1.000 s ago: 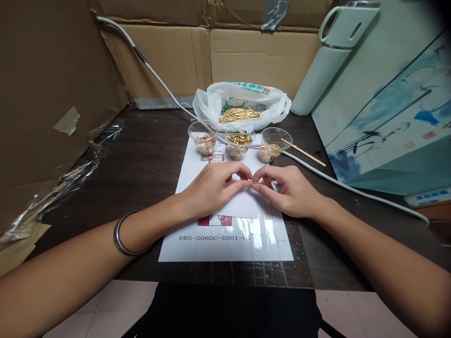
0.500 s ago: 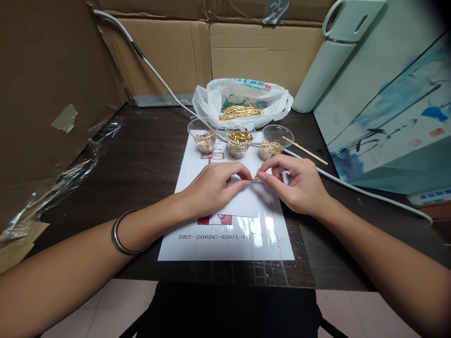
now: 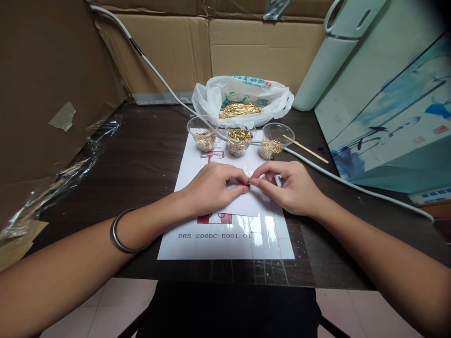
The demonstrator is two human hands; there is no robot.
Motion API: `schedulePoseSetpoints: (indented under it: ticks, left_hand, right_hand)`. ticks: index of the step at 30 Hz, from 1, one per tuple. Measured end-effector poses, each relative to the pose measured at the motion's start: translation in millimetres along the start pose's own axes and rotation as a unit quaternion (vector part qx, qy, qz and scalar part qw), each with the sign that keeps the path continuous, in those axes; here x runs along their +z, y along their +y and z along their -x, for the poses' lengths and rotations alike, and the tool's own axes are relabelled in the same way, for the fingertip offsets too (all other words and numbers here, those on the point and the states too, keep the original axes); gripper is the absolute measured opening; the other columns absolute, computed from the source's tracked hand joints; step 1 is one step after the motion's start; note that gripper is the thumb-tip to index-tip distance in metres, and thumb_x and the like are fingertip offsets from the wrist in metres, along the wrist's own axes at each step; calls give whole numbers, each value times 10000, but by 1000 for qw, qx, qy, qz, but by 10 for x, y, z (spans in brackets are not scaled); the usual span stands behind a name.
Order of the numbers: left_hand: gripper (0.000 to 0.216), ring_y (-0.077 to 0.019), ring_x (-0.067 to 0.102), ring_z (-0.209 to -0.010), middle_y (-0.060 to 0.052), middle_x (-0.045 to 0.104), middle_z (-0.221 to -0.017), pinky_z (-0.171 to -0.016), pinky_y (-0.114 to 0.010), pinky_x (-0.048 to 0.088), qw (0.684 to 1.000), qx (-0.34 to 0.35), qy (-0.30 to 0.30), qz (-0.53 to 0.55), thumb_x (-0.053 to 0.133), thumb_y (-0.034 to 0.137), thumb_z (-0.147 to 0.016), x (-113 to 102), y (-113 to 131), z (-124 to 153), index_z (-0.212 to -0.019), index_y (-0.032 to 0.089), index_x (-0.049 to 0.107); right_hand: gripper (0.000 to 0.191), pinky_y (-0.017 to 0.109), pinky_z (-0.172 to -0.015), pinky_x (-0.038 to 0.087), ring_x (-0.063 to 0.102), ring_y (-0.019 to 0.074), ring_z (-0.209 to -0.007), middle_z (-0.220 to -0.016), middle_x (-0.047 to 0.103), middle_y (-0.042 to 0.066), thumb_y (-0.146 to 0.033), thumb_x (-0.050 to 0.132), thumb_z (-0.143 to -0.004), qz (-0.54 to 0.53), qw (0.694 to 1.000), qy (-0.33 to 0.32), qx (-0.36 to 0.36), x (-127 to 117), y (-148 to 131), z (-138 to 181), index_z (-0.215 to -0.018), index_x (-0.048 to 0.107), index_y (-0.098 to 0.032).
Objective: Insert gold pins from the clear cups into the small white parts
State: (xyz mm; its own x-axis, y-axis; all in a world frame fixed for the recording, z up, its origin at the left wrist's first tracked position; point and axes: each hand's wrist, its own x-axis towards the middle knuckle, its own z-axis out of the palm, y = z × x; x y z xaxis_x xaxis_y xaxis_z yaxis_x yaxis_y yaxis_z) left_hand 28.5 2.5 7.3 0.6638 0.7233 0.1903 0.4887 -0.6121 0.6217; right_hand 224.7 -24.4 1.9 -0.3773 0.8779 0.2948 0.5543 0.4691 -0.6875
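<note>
Over the printed sheet, my left hand (image 3: pixel 214 188) pinches a tiny gold-coloured metal piece (image 3: pixel 248 185) between thumb and forefinger. The fingertips of my right hand (image 3: pixel 291 188) are closed in a pinch and meet those of my left at that piece. Whatever else lies between them is too small to make out. A bit of crumpled white material (image 3: pixel 248 170) shows just behind the fingertips. Another white scrap (image 3: pixel 278 180) shows within the curled fingers of my right hand. Below both hands lies the white printed paper (image 3: pixel 218 248), with a smaller blank sheet on it.
Three clear plastic cups, left (image 3: pixel 205 141), middle (image 3: pixel 240 142) and right (image 3: pixel 272 146), hold small gold pieces. Behind them, a white plastic bag (image 3: pixel 273 101) holds longer gold pins. A thin wooden stick (image 3: pixel 310 152), a white cable (image 3: pixel 338 177) and a pale bottle (image 3: pixel 329 61) are on the right.
My right hand has moved slightly left, bringing its fingertips against those of my left hand. The white material behind the fingers is more visible, and a gold glint shows at the pinch.
</note>
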Motion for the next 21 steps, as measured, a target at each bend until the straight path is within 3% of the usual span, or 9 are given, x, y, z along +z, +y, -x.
schedulePoseSetpoints:
  ticks: [21]
  left_hand:
    - [132,-99,551,-592,1,685,-690,-577,-233,364,1000,-6,0,8,605,226,-790,-3,-7,-2,-830,195,727]
  right_hand:
    - [67,208,-512,317,409,56,-498,-533,479,-60,-207,614,-776,16,1000,-21,10,-5,4,-16,-773,659,-157]
